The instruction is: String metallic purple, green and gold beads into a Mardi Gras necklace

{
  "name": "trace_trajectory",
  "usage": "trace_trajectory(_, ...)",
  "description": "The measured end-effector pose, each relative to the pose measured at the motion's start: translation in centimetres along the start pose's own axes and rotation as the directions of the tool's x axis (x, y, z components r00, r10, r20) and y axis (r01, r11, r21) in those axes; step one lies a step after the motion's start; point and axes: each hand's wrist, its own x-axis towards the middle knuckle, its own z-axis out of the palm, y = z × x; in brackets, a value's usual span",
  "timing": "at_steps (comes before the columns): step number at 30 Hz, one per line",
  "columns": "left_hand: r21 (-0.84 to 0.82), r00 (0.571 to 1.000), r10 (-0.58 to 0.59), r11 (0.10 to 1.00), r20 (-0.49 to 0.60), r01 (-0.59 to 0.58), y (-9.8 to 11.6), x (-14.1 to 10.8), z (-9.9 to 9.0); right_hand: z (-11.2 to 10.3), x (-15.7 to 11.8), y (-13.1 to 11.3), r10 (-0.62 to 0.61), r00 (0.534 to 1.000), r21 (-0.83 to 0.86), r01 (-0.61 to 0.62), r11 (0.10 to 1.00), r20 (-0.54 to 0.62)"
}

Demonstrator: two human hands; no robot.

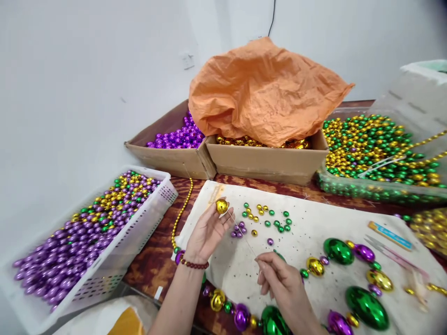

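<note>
Here, left-hand fingers [209, 231], loosely curled, hold a gold bead [221, 206] at their tips; right-hand fingers [275, 277], pinched, apparently grip the thin string [246, 238] below it.

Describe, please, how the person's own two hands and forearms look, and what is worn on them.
Both hands are bare, without gloves. The left hand has a bracelet of small, round, dark red beads at its wrist. On the right hand no bracelet can be seen. No sleeve shows on either forearm, as far as the picture reaches.
</note>
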Motion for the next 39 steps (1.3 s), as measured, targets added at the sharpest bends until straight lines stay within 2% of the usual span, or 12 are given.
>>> trace_trajectory(4, 0.019, 1.000, 0.018, 1.000, 0.005, -0.018, -0.1, -0.2, 0.2, 0.2, -0.3, -0.1, -0.018, 1.000, -0.064, 0.018, 0.998, 0.000)
trace_trajectory(16, 0.144, 0.998, 0.056, 0.988, 0.004, -0.056, -0.3, -0.4, 0.4, 0.5, -0.3, -0.2, 0.000, 1.000, -0.062, -0.002, 0.998, -0.019)
trace_trajectory(24, 0.213, 0.996, 0.048, 0.975, 0.079, -0.064, -1.2, -1.9, 1.6, 1.4, 0.5, -0.3, -0.005, 0.997, -0.058, 0.009, 0.998, 0.073)
trace_trajectory(30, 0.383, 0.977, -0.120, 0.923, 0.174, 0.045, -2.6, -3.1, 1.0, 1.7, 1.2, -0.3, -0.004, 0.999, -0.010, 0.004, 1.000, 0.033)
trace_trajectory(32, 0.543, 0.988, -0.060, 0.840, 0.142, -0.027, -2.6, -1.8, 0.1, 1.6, 1.1, 0.0, 0.008, 1.000, 0.022, -0.008, 1.000, 0.021)
trace_trajectory(33, 0.656, 0.992, 0.026, 0.748, 0.126, -0.103, -2.5, -0.7, -0.3, 1.5, 1.0, 0.1, 0.016, 1.000, 0.036, -0.016, 0.999, 0.013)
trace_trajectory(34, 0.783, 0.982, 0.124, 0.593, 0.139, -0.186, -2.5, 0.6, -0.7, 1.4, 0.9, 0.3, 0.024, 1.000, 0.048, -0.024, 0.999, 0.006)
trace_trajectory(35, 0.885, 0.961, 0.199, 0.388, 0.193, -0.259, -2.4, 2.0, -1.0, 1.4, 0.8, 0.4, 0.030, 1.000, 0.057, -0.030, 0.998, 0.005)
trace_trajectory(36, 0.934, 0.937, 0.222, 0.177, 0.270, -0.311, -2.5, 3.5, -1.2, 1.4, 0.6, 0.5, 0.033, 0.999, 0.062, -0.033, 0.998, 0.004)
trace_trajectory(37, 0.937, 0.919, 0.200, 0.016, 0.340, -0.350, -2.5, 4.9, -1.3, 1.3, 0.5, 0.6, 0.034, 0.999, 0.063, -0.034, 0.997, 0.007)
trace_trajectory(38, 0.921, 0.907, 0.161, -0.082, 0.389, -0.380, -2.6, 6.3, -1.3, 1.3, 0.4, 0.6, 0.033, 0.999, 0.061, -0.034, 0.998, 0.012)
trace_trajectory(39, 0.906, 0.901, 0.115, -0.130, 0.418, -0.404, -2.7, 7.4, -1.2, 1.3, 0.4, 0.7, 0.032, 0.999, 0.058, -0.033, 0.998, 0.022)
